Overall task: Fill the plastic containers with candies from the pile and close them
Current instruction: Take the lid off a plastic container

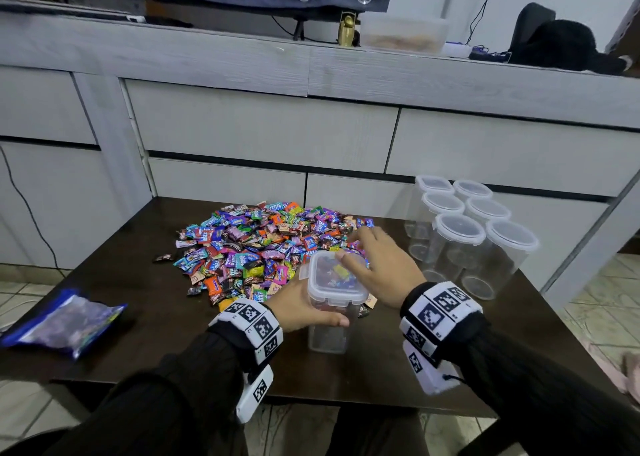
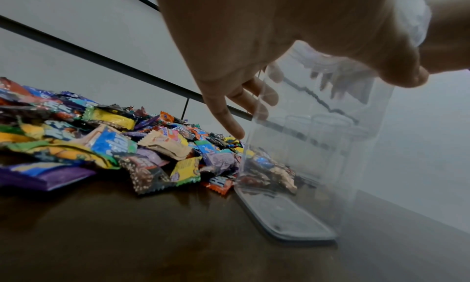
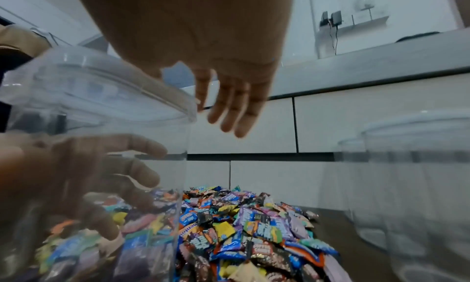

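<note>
A clear plastic container (image 1: 327, 331) stands upright at the near edge of the candy pile (image 1: 263, 244) on the dark worktop (image 1: 156, 351), with its lid (image 1: 334, 277) set on top and a few wrapped candies showing through the lid. In the left wrist view the container looks mostly empty, with only a low layer of candies showing near its base, some of which may be the pile seen through the wall. The left hand (image 1: 304, 308) grips the container around its upper wall just under the lid, thumb across the near side and fingers (image 3: 114, 165) curled round the far side, as seen through the plastic in the right wrist view. The right hand (image 1: 381, 268) is spread open with straight fingers over the right side of the lid, its thumb lying on the lid's top; whether the fingers touch anything cannot be told. To the right, well apart from the pile, six closed empty containers (image 1: 460, 244) stand clustered in two rows. A blue candy bag (image 1: 65, 324) lies flat near the worktop's left edge. Behind the worktop runs a grey cabinet (image 1: 263, 126) with drawers.
</note>
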The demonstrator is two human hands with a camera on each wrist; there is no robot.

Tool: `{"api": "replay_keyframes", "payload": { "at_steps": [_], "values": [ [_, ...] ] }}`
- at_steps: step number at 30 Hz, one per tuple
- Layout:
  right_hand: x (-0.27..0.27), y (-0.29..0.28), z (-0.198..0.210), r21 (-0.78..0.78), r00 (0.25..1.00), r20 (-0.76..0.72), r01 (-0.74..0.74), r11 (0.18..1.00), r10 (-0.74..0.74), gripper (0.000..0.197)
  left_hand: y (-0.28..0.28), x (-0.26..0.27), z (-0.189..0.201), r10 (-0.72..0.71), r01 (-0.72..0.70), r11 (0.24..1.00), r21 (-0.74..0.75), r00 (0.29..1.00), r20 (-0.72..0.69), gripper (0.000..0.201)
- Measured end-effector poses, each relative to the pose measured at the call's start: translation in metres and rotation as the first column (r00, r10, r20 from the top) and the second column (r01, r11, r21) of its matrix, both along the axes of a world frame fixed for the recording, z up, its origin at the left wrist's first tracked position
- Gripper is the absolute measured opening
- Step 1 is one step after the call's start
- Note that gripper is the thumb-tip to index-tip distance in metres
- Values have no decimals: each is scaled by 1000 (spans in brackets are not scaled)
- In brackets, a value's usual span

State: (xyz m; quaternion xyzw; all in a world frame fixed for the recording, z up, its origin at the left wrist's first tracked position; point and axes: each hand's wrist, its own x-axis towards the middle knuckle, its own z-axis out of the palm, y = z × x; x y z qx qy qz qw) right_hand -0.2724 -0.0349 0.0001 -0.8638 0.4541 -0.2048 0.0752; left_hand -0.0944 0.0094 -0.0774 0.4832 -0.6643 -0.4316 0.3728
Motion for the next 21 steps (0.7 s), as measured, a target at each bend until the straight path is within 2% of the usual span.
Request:
{"api": "replay_keyframes", "payload": {
  "at_steps": [1, 3, 5, 8, 11, 15, 18, 21],
  "values": [
    [-1, 3, 4, -35, 989, 1, -146, 989, 146, 46, 1, -1, 1, 1, -1, 1000, 9, 1000, -16, 66],
    [-2, 8, 7, -77, 916, -126, -391, 917, 380, 49, 2, -1, 4, 1, -1, 1000, 11, 999, -33, 54],
    [-3, 12, 7, -137, 843, -297, -503, 854, 449, 54, 2, -1, 6, -16, 15, 1000, -19, 999, -28, 46],
    [-7, 17, 6, -284, 820, -409, -531, 798, 400, 56, 0, -2, 7, -19, 17, 997, -81, 1000, -25, 50],
    [-8, 18, 2, -445, 800, -457, -584, 679, 388, 46, -2, -3, 7, -11, 6, 991, -137, 999, -38, 49],
    [-5, 17, -7, -556, 825, -421, -563, 611, 377, 38, -11, -4, 6, -2, 0, 992, -128, 1000, -8, 44],
    [-2, 11, -15, -636, 830, -479, -552, 539, 285, 35, -14, -6, 7, 35, -30, 988, -153, 999, 31, 45],
    [-1, 8, -16, -625, 797, -559, -587, 515, 230, 37, -12, -9, 9, 66, -62, 982, -179, 998, 13, 44]
  ]
}}
